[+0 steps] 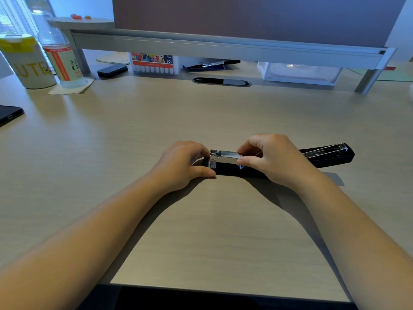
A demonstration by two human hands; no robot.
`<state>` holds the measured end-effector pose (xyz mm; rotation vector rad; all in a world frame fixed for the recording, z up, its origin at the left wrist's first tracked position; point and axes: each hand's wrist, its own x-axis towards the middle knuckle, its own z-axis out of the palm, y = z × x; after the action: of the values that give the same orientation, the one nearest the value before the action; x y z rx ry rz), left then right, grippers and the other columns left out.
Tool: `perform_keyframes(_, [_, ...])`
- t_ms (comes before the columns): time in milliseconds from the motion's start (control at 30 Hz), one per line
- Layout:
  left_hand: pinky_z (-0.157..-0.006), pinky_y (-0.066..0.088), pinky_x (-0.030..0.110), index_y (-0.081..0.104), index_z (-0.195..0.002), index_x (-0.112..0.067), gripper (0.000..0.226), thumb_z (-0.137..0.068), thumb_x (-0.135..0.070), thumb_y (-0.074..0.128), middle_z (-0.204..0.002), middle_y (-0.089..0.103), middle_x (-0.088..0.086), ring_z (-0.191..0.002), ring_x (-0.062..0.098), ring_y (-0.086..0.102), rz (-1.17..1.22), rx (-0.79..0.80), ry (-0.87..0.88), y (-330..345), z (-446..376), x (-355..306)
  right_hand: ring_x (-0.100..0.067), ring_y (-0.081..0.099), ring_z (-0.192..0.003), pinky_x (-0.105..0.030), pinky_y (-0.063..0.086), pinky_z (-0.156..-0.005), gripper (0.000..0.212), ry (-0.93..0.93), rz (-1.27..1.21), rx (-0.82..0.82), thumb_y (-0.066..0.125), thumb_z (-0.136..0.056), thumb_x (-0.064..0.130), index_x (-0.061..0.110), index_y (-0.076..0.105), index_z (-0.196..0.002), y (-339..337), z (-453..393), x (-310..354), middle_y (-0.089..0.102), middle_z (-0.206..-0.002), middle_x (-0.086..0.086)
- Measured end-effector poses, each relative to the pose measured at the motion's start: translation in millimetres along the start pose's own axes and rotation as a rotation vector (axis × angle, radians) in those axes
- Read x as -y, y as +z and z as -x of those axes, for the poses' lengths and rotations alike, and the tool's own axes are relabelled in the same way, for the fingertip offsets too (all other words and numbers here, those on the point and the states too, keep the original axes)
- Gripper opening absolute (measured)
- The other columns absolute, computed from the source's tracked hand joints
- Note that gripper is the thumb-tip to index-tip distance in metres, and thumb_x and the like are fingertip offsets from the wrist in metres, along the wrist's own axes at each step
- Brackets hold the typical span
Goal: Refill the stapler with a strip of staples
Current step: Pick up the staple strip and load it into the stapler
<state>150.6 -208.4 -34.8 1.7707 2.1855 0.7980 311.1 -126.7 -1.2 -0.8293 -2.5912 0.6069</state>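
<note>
Item: stapler [225, 168], black, long-bodied, lying at centre frame on the pale wood surface [201, 231]. Its cover [328, 153] is swung fully back, reaching toward the right of the frame, and the metal magazine channel [218, 156] is standing exposed at the left end. Long axis is running left to right, tilting slightly upward to the right.

Item: strip of staples [232, 155], silver, lying along the channel, parallel to the stapler's axis and apparently partly seated.

Left hand [181, 166]: grip is bracing the stapler's left end, thumb against the near side of the base and fingers curled over the far side.

Right hand [274, 159]: grip is narrow, thumb and forefinger pinching the strip's right end from above. This hand is the nearer one to the strip, which is extending leftward from its fingertips toward the channel's front.

Judgement: the coming move is turning on keeping the strip in line with the channel as it slides left.

Background: bottle [58, 50] and cup [26, 61], upper left.
</note>
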Motion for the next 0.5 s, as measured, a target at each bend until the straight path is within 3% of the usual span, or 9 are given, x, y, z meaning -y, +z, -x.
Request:
perform_keyframes(200, [-0.079, 0.031, 0.026, 0.059, -0.104, -0.013, 0.039, -0.071, -0.03, 0.067, -0.111, 0.06, 0.007, -0.102, 0.019, 0.044, 0.007, 0.009, -0.002, -0.6, 0.2, -0.2, -0.015, 0.05, -0.084, -0.038, 0.046, -0.08, 0.019, -0.028, 0.046, -0.057, 0.064, -0.077, 0.024, 0.012, 0.062, -0.092, -3.4, 6.2, -3.4, 0.054, -0.088, 0.003])
perform_keyframes(333, [-0.08, 0.031, 0.027, 0.058, -0.105, -0.013, 0.039, -0.072, -0.031, 0.067, -0.112, 0.06, 0.007, -0.104, 0.02, 0.045, 0.002, 0.012, -0.005, -0.2, 0.2, 0.1, -0.023, 0.053, -0.089, -0.041, 0.047, -0.08, 0.014, -0.016, 0.072, -0.023, 0.064, -0.076, 0.025, 0.013, 0.064, -0.083, -2.7, 8.7, -3.8, 0.061, -0.094, -0.006])
perform_keyframes(500, [-0.08, 0.03, 0.027, 0.058, -0.105, -0.014, 0.038, -0.072, -0.031, 0.067, -0.111, 0.06, 0.006, -0.095, 0.013, 0.039, -0.002, 0.006, 0.0, 0.8, -0.8, 1.8, -0.024, 0.054, -0.095, -0.043, 0.046, -0.084, 0.018, -0.015, 0.1, 0.009, 0.062, -0.078, 0.026, 0.014, 0.065, -0.091, -0.4, 6.9, -1.9, 0.062, -0.103, -0.008])
